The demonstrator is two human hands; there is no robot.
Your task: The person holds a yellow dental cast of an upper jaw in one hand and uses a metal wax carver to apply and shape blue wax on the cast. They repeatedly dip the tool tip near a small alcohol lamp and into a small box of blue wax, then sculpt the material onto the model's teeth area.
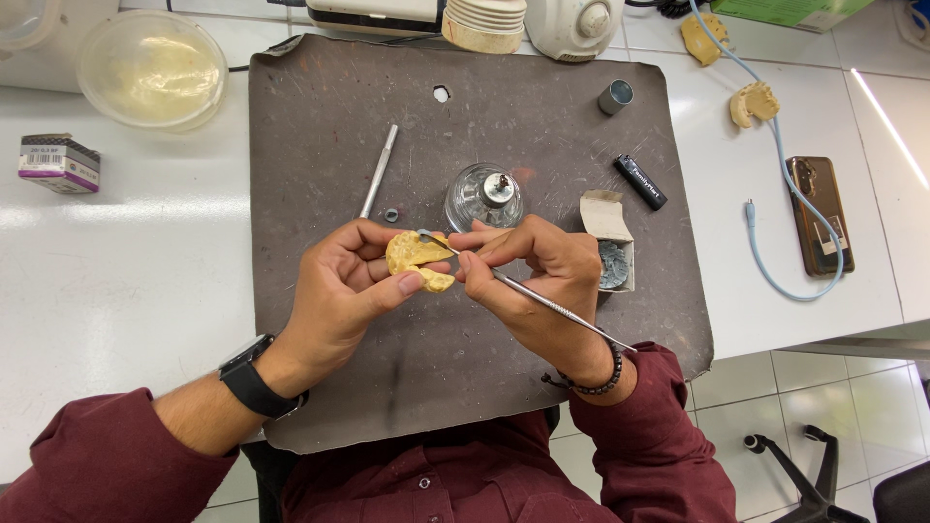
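At the centre of the frame, the left hand [344, 291] gripped a yellow dental cast [418, 260] between thumb and fingers, above the dark mat [465, 387] on the white bench [116, 261]. The right hand [542, 281] was closed on a thin metal tool [542, 300], its tip touching the top of the cast. Just above the hands stood a glass burner [484, 197]; a second metal tool [379, 170] lay to its left. A black lighter [640, 182] and an open small box [610, 252] lay at right.
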